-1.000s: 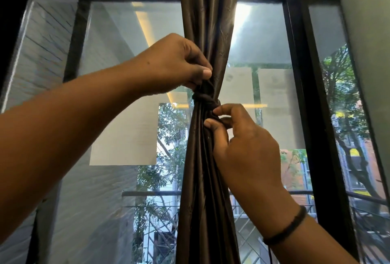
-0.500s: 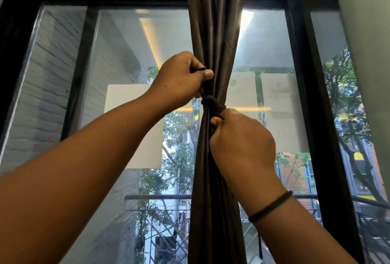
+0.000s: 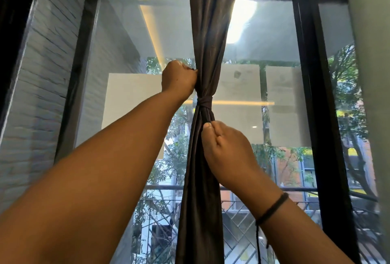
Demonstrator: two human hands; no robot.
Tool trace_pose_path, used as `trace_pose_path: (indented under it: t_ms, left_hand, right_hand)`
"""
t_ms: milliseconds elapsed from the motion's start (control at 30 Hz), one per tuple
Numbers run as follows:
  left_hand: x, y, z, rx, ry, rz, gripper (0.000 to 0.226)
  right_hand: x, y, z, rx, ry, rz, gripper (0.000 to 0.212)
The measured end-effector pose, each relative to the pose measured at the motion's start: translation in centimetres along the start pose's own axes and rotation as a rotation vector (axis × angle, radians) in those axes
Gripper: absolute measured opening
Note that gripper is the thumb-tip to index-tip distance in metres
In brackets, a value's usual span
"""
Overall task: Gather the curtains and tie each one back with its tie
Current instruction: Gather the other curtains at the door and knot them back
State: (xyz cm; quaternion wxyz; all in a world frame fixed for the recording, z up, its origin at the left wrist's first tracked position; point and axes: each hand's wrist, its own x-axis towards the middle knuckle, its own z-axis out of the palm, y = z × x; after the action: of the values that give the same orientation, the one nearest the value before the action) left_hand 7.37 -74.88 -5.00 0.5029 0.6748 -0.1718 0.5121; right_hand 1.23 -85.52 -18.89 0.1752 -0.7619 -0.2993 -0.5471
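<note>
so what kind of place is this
Probably an upper-floor room in a town building: a dark curtain hangs at a tall black-framed window, with a balcony railing, trees and other buildings outside.

Both hands, left hand [image 3: 179, 79] and right hand [image 3: 225, 147], have drawn apart (knot [image 3: 204, 102] exposed).

We are indoors, in what looks like a room of a home or flat on an upper floor, though we cannot tell which room. We face a tall window [image 3: 263, 53] in a black frame [image 3: 306, 95], with a dark curtain [image 3: 202, 179] hanging down its middle. A plain wall [image 3: 371, 74] stands at the right. Through the glass we see a metal railing [image 3: 242, 211] as of a balcony, a pale brick wall [image 3: 42, 95] at the left, trees [image 3: 346, 95] and buildings [image 3: 291, 168] beyond.
</note>
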Motion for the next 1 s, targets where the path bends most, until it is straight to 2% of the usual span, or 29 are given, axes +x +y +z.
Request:
trace_pose_path:
  t_ms: [100, 233, 367, 433, 500, 567, 600, 667, 767, 933, 1000]
  left_hand:
    - [-0.5, 0.1, 0.7, 0.016, 0.038, -0.051, 0.027]
    - [-1.4, -0.2, 1.3, 0.023, 0.054, -0.067, 0.025]
    - [-3.5, -0.2, 0.7, -0.22, 0.07, -0.124, 0.02]
    - [-6.3, -0.5, 0.1, -0.444, -0.069, -0.211, 0.021]
    - [-9.4, -1.7, -0.3, -0.533, -0.341, -0.311, 0.041]
    - [-11.9, -3.4, -0.6, -0.546, -0.588, -0.371, 0.043]
    - [-13.0, -4.0, -0.9, -0.566, -0.648, -0.399, 0.039]
    - [-14.4, -4.8, -1.6, -0.574, -0.602, -0.439, 0.038]
    - [-16.4, -5.7, -2.4, -0.508, -0.442, -0.345, 0.037]
    - [-19.1, -7.3, -3.4, -0.362, -0.262, -0.17, 0.049]
    - [-19.5, -7.6, -4.0, -0.285, -0.22, -0.117, 0.043]
  right_hand:
    - [-0.6, 0.4, 0.3, 0.137, 0.077, 0.071, 0.029]
    - [-1.3, 0.8, 0.9, 0.286, 0.187, 0.159, 0.034]
    - [-2.3, 0.6, 0.3, 0.335, 0.197, 0.151, 0.037]
    - [-2.9, 0.5, -0.2, 0.502, 0.26, 0.199, 0.036]
    - [-3.5, 0.7, -0.3, 0.702, 0.282, 0.352, 0.039]
    - [-4.3, 0.9, 0.3, 0.824, 0.213, 0.582, 0.036]
    - [-4.8, 0.8, 0.7, 0.86, 0.158, 0.672, 0.037]
    - [-5.8, 0.3, 1.3, 0.935, 0.065, 0.771, 0.05]
    - [-6.9, -0.7, 1.6, 1.019, 0.017, 0.795, 0.06]
    - [-8.0, -1.5, 1.5, 1.087, 0.035, 0.865, 0.034]
    - [-8.3, -1.1, 1.0, 0.936, 0.065, 0.836, 0.031]
